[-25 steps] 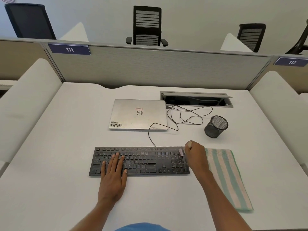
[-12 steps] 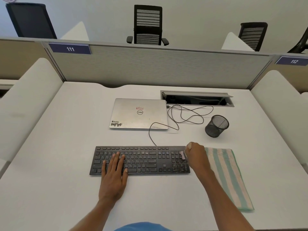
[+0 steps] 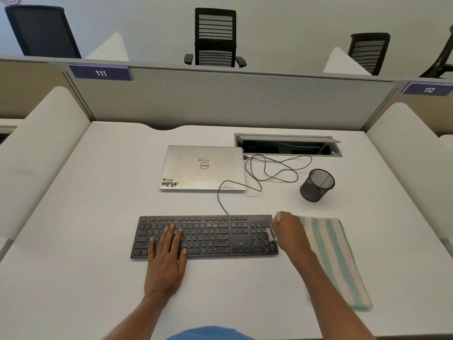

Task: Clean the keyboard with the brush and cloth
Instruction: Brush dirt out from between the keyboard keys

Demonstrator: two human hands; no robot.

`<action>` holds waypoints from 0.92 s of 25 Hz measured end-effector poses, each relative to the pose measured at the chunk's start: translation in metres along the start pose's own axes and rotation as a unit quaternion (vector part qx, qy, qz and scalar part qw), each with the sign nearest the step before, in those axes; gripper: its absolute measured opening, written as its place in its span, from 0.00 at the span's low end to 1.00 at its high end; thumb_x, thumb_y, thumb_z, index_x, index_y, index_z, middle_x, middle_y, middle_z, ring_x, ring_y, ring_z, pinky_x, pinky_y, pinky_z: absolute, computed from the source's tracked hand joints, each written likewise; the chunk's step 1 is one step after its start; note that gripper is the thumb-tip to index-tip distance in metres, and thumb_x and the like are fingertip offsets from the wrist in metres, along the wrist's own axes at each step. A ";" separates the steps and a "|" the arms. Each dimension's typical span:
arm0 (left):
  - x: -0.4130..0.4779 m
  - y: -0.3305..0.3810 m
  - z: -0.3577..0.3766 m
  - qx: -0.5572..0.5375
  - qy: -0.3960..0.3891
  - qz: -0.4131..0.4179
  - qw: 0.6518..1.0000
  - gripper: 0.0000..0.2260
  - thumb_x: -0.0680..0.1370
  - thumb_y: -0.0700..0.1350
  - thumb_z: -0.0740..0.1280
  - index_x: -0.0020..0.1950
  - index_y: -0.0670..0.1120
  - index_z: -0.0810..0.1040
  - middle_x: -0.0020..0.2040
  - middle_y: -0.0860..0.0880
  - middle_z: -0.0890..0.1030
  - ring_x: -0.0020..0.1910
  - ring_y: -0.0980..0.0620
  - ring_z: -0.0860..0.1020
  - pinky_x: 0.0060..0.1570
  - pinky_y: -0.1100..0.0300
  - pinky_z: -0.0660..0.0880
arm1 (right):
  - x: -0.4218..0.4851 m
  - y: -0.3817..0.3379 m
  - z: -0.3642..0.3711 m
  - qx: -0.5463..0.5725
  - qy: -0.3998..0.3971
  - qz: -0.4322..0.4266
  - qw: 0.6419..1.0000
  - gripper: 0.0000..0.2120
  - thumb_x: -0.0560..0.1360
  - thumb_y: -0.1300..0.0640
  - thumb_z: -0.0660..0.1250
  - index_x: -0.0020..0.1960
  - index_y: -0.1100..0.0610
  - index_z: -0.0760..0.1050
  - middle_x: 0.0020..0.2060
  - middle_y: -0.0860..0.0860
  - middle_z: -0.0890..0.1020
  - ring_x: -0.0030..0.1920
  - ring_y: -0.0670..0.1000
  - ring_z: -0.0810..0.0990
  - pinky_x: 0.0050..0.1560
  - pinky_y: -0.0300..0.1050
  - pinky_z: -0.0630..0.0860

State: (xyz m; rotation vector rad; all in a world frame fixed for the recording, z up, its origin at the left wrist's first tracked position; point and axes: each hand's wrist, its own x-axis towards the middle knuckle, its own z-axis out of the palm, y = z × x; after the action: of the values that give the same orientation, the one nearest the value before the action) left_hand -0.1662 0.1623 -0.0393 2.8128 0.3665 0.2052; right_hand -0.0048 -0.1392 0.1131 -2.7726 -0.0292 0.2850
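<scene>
Head view puts the brushing step in hand, I judge: the black keyboard lies centred, the striped cloth unused just beside its right end. The left hand presses flat, fingers straight, on the keys. The right hand curls round a small brush on the number pad. Next: sweep rows leftward. Grey partition, white desk, closed laptop and mesh cup lie behind.

Open desk left of the keyboard and along the near edge. Left hand flat on the left keys. Right hand, fisted round a brush, blocks the number pad. Cloth fills the right flank. Behind lie a closed laptop, loose cable loops and a mesh cup. The strip between keyboard and laptop is crossed only by the cable.
</scene>
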 end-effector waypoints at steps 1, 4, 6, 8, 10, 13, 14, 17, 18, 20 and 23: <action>0.000 0.000 0.000 -0.001 0.000 0.000 1.000 0.27 0.85 0.55 0.51 0.85 0.50 0.59 0.86 0.52 0.55 0.85 0.53 0.50 0.83 0.40 0.48 | 0.000 0.000 -0.001 -0.007 -0.002 -0.002 1.000 0.13 0.81 0.62 0.57 0.39 0.58 0.72 0.36 0.54 0.79 0.36 0.53 0.74 0.27 0.40 0.59; 0.000 0.000 0.000 -0.001 0.000 0.001 1.000 0.27 0.85 0.55 0.51 0.85 0.51 0.59 0.86 0.52 0.55 0.85 0.53 0.51 0.83 0.39 0.48 | 0.001 -0.001 -0.007 0.048 0.022 -0.009 0.999 0.11 0.80 0.62 0.61 0.38 0.58 0.72 0.36 0.55 0.79 0.35 0.52 0.72 0.28 0.41 0.60; 0.000 0.000 0.000 0.000 0.000 0.000 1.000 0.27 0.85 0.55 0.51 0.85 0.51 0.59 0.86 0.52 0.55 0.85 0.53 0.51 0.83 0.39 0.48 | 0.000 -0.002 -0.008 0.070 0.033 -0.009 0.997 0.13 0.79 0.64 0.61 0.36 0.57 0.70 0.35 0.53 0.78 0.35 0.52 0.71 0.30 0.43 0.62; 0.000 0.000 0.000 0.001 0.000 0.001 1.000 0.27 0.85 0.55 0.51 0.85 0.50 0.59 0.86 0.52 0.55 0.85 0.53 0.51 0.83 0.40 0.48 | -0.001 -0.001 -0.005 0.070 0.025 0.005 0.997 0.15 0.80 0.64 0.59 0.35 0.56 0.67 0.33 0.52 0.76 0.34 0.51 0.69 0.31 0.44 0.61; 0.000 0.001 0.000 0.001 -0.002 0.000 1.000 0.28 0.85 0.55 0.51 0.85 0.50 0.59 0.86 0.52 0.55 0.85 0.53 0.51 0.83 0.40 0.47 | -0.004 0.002 -0.001 0.040 0.000 0.009 0.999 0.15 0.81 0.62 0.58 0.36 0.56 0.68 0.35 0.53 0.76 0.34 0.50 0.69 0.30 0.43 0.61; -0.001 0.001 0.000 0.002 0.000 0.002 1.000 0.28 0.86 0.55 0.51 0.86 0.50 0.58 0.86 0.52 0.54 0.85 0.52 0.50 0.83 0.40 0.47 | -0.009 0.007 -0.003 0.062 0.003 0.003 0.998 0.12 0.81 0.60 0.58 0.40 0.60 0.73 0.36 0.54 0.79 0.34 0.51 0.71 0.30 0.43 0.63; -0.001 0.000 0.000 0.004 0.001 0.002 1.000 0.28 0.86 0.55 0.51 0.86 0.50 0.58 0.86 0.52 0.54 0.85 0.52 0.50 0.83 0.40 0.48 | -0.008 0.007 -0.005 0.093 0.022 -0.005 0.995 0.12 0.81 0.60 0.59 0.40 0.61 0.74 0.35 0.54 0.79 0.33 0.50 0.71 0.30 0.43 0.64; -0.001 0.000 0.000 0.003 -0.001 0.001 1.000 0.27 0.86 0.55 0.51 0.85 0.50 0.59 0.86 0.52 0.54 0.85 0.52 0.51 0.83 0.39 0.48 | -0.001 0.008 -0.009 0.140 0.064 -0.016 0.988 0.12 0.80 0.61 0.60 0.39 0.61 0.74 0.33 0.53 0.78 0.33 0.50 0.71 0.31 0.45 0.65; -0.001 0.000 0.000 0.004 -0.001 0.001 1.000 0.27 0.86 0.55 0.51 0.85 0.50 0.59 0.86 0.52 0.55 0.85 0.52 0.51 0.83 0.40 0.48 | 0.000 0.008 -0.008 0.140 0.065 -0.015 0.988 0.12 0.80 0.62 0.60 0.39 0.62 0.74 0.33 0.54 0.78 0.32 0.50 0.69 0.31 0.45 0.64; -0.001 0.001 0.001 0.005 -0.002 0.001 1.000 0.28 0.86 0.55 0.50 0.85 0.50 0.59 0.86 0.52 0.55 0.85 0.53 0.51 0.83 0.40 0.47 | 0.000 0.009 -0.001 0.122 0.055 -0.006 0.991 0.12 0.80 0.62 0.60 0.38 0.62 0.72 0.34 0.57 0.79 0.32 0.50 0.68 0.31 0.45 0.63; 0.000 -0.001 0.000 0.003 0.000 0.000 1.000 0.28 0.86 0.55 0.50 0.85 0.50 0.59 0.86 0.51 0.55 0.85 0.52 0.51 0.82 0.39 0.48 | 0.001 0.013 0.001 0.076 0.013 0.013 0.997 0.12 0.79 0.63 0.60 0.37 0.60 0.71 0.34 0.54 0.78 0.33 0.50 0.70 0.30 0.43 0.63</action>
State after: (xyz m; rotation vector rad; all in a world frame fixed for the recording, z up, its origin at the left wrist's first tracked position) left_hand -0.1659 0.1628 -0.0397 2.8186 0.3673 0.2047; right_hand -0.0042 -0.1512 0.1071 -2.6266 0.0348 0.2471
